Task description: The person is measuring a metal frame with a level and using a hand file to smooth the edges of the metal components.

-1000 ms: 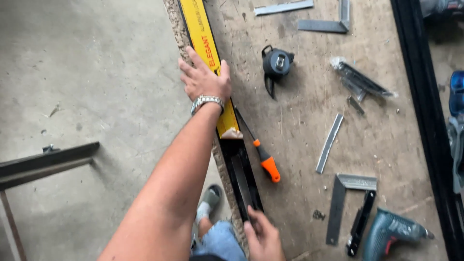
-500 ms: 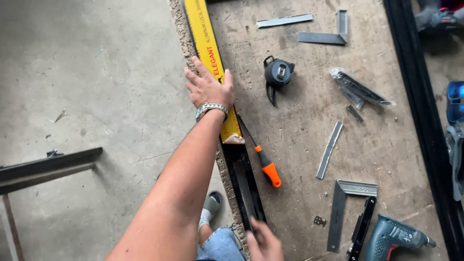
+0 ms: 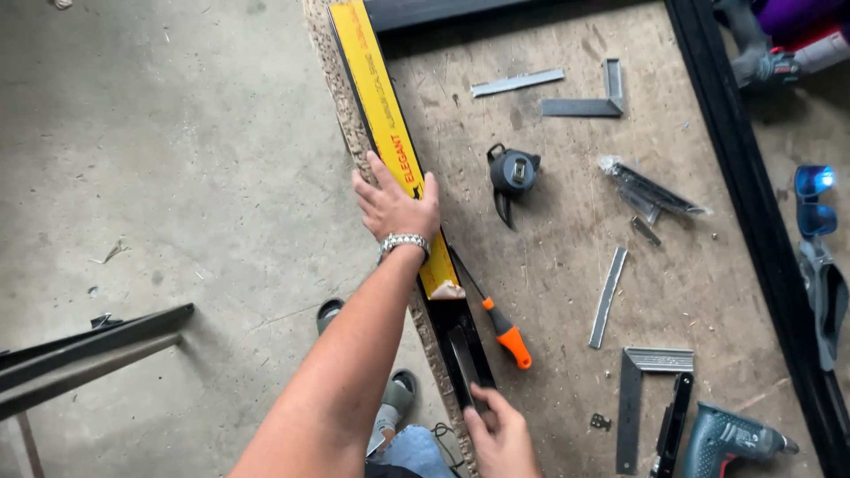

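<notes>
The left hand (image 3: 396,205) lies flat and spread on the long black metal profile wrapped in a yellow protective film (image 3: 382,133), which runs along the left edge of the worn chipboard counter (image 3: 567,265). Its fingers reach over the outer side, the thumb rests on the yellow face, and a silver wristwatch (image 3: 403,242) sits at the wrist. Since a second ago this hand has kept the same place on the film, pressing the profile down, so the piece seems to be held steady rather than shifted.

The right hand (image 3: 500,434) is at the near end, where the film stops and the bare black section of the profile (image 3: 460,341) shows. A second ago it lay lower, near the frame's bottom edge; now its fingertips have come up to touch the black end. The fingers look close together, but whether they pinch anything cannot be told.

Just beside the bare section lies an orange-handled screwdriver (image 3: 506,336), untouched and where it was before. Farther right rest a dark tape measure (image 3: 512,173), a short grey metal strip (image 3: 607,296), a steel try square with a black handle (image 3: 642,398) and a teal power drill (image 3: 730,438). Grey concrete floor (image 3: 159,177) lies to the left.
</notes>
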